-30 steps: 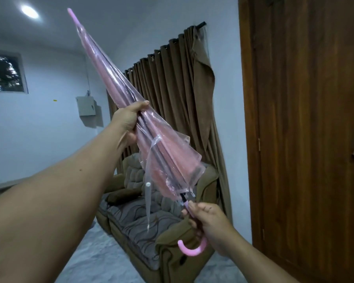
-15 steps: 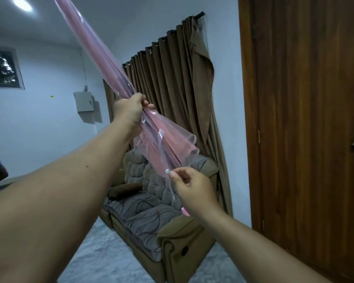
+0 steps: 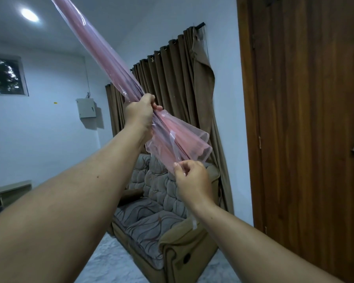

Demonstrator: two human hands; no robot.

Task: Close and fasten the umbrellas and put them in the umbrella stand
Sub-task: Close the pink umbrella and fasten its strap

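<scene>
Brown curtain, wooden door, sofa; floor possibly marble.

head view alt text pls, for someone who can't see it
A left hand grips a folded pink see-through umbrella held up slantwise, while the right hand pinches its strap near the loose lower edge. Behind are a brown curtain, an armchair and a wooden door.

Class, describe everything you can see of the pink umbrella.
The pink umbrella is closed, its translucent glossy plastic canopy gathered but loose and flared at the lower edge. It slants from upper left, tip out of frame. The left hand grips its middle; the right hand pinches its clear strap. Handle hidden.
</scene>
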